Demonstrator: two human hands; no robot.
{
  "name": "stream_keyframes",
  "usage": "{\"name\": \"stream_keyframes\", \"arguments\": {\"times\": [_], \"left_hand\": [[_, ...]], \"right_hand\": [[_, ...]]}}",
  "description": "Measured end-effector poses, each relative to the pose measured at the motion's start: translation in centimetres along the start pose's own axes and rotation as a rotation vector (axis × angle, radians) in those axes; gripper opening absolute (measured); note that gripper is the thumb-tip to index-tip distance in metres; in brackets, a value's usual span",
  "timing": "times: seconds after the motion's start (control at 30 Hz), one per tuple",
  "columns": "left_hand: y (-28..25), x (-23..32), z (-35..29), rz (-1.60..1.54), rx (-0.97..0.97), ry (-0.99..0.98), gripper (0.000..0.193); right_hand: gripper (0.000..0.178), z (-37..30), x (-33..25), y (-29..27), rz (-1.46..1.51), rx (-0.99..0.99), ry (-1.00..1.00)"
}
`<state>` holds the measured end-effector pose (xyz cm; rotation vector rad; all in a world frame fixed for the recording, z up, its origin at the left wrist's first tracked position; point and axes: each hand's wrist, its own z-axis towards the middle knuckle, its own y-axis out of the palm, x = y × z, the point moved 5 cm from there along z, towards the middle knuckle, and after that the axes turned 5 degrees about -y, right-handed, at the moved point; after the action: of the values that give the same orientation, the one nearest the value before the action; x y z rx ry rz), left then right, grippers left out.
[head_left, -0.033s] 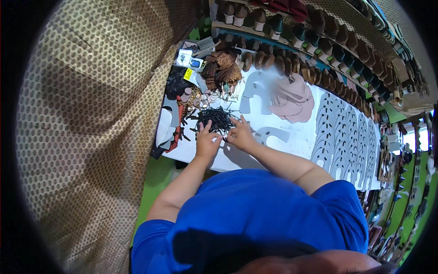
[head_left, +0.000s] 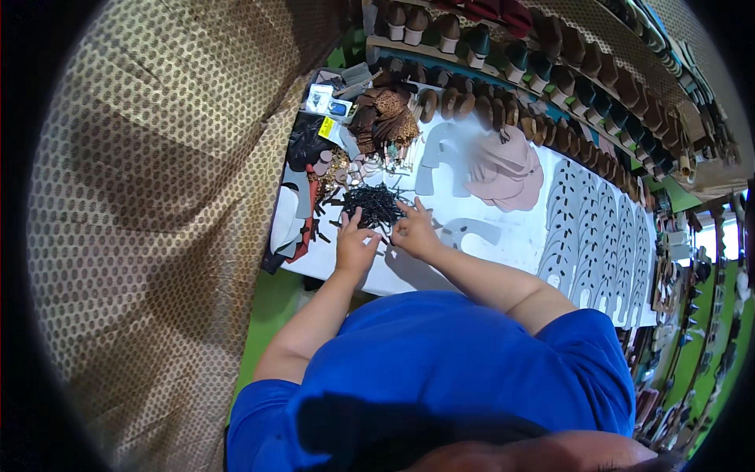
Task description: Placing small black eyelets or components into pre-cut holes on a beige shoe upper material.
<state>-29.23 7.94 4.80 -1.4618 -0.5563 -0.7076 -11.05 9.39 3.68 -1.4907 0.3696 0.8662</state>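
A heap of short, thin black strips (head_left: 372, 204) lies on the white table (head_left: 515, 242), just beyond my hands. My left hand (head_left: 356, 248) is at the heap's near edge, thumb and index finger pinched together, other fingers raised; what they hold, if anything, is too small to make out. My right hand (head_left: 417, 234) sits close on its right side, thumb and forefinger pinched on what looks like a small black strip (head_left: 389, 241). A narrow gap parts the fingertips of the two hands. Loose black strips (head_left: 318, 230) lie left of the heap.
Grey curved cut pieces with small black tabs (head_left: 586, 236) run in overlapping rows at right. Pink cut pieces (head_left: 507, 173) are stacked beyond my right hand. Brown patterned material (head_left: 385, 118) lies at the back left. Shoe lasts (head_left: 515, 59) line the shelves behind; a patterned curtain (head_left: 165, 197) hangs left.
My left hand has shifted very slightly left, away from my right hand's fingertips. Otherwise the two pictures are nearly the same.
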Motion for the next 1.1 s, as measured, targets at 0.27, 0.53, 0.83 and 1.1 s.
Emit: {"name": "stream_keyframes", "arguments": {"times": [0.27, 0.53, 0.83, 1.1], "left_hand": [[-7.1, -8.3, -1.9, 0.027, 0.192, -0.134, 0.013], [-9.3, -8.7, -2.2, 0.042, 0.169, -0.188, 0.012], [-2.2, -0.2, 0.1, 0.275, -0.186, 0.100, 0.011], [8.0, 5.5, 2.6, 0.315, -0.365, 0.234, 0.012]], "right_hand": [[0.012, 8.0, -4.9, 4.1, 0.072, 0.085, 0.083], [0.023, 10.1, -5.0, 0.9, -0.058, 0.134, 0.016], [0.018, -1.5, 7.5, -10.4, -0.310, 0.430, 0.215], [0.017, -12.0, 9.3, -15.0, -0.418, 0.361, 0.493]]}}
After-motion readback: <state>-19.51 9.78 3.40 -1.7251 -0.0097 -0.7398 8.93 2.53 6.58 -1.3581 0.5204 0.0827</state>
